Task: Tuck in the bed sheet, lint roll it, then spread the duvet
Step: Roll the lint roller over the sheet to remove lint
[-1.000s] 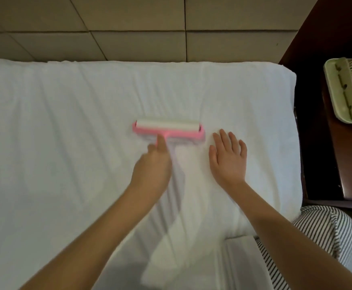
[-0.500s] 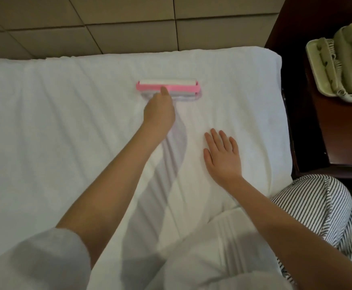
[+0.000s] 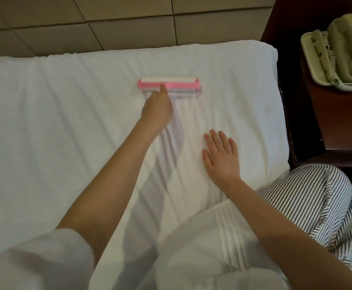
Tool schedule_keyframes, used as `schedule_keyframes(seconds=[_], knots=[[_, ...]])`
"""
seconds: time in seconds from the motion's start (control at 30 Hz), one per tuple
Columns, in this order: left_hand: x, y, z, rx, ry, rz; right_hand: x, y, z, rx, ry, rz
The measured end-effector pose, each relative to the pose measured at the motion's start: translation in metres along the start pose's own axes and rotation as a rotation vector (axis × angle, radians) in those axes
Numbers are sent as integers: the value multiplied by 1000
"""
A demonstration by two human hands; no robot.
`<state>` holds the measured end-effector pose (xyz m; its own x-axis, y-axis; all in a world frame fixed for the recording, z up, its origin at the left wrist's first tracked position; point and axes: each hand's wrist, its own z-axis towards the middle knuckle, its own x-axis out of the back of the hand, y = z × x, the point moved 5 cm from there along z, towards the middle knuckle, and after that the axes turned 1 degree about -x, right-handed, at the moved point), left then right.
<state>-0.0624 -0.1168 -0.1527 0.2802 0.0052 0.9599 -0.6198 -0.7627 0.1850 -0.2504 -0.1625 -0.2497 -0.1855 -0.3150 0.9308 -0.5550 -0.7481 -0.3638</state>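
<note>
While the left hand [image 3: 157, 108] grips the handle of the pink lint roller [image 3: 168, 83], the roller lies on the white bed sheet [image 3: 66, 122] near the bed's far edge. The right hand [image 3: 221, 156] rests flat on the sheet, fingers spread, well apart from the roller. A telephone [image 3: 342, 57] sits on the bedside desk [image 3: 338, 122].

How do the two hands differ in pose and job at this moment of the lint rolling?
The left hand is closed around the handle of the pink lint roller; the right hand lies flat and open, holding nothing. The left hand reaches far across the bed sheet; the right hand rests nearer the person. Both are over the sheet.
</note>
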Motion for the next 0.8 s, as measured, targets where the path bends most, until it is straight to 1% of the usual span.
schedule_keyframes(seconds=[0.07, 0.13, 0.2, 0.27, 0.33, 0.4, 0.43, 0.53, 0.6, 0.63, 0.7, 0.8], knots=[[6, 2, 10, -10, 6, -43, 1, 1, 0, -5, -11, 8], [8, -1, -17, 9, -20, -36, 3, 2, -1, -1, -16, 16], [4, -6, -73, 23, -89, 48, 5, 6, -3, 4, -20, 20], [-2, -9, -135, 14, -197, 170, 7, 9, -6, 11, -30, 16], [-4, -9, -160, 19, -239, 280, 7, 8, -8, 19, -39, 19], [-2, -6, -147, 15, -169, 315, 7, 7, -11, 19, -52, 41], [-4, -4, -131, 20, -120, 294, 7, 7, -12, 15, -58, 47], [-16, 1, -73, 34, -32, 102, 9, 10, -16, 8, -83, 54], [-18, 8, -53, 28, 9, 26, 11, 12, -21, 0, -94, 66], [-15, 10, -55, 22, 8, 30, 11, 13, -22, -4, -97, 73], [-7, 6, -81, 14, -47, 100, 13, 12, -23, -7, -102, 78], [1, -10, -157, -20, -180, 277, 14, 14, -25, -3, -109, 67]])
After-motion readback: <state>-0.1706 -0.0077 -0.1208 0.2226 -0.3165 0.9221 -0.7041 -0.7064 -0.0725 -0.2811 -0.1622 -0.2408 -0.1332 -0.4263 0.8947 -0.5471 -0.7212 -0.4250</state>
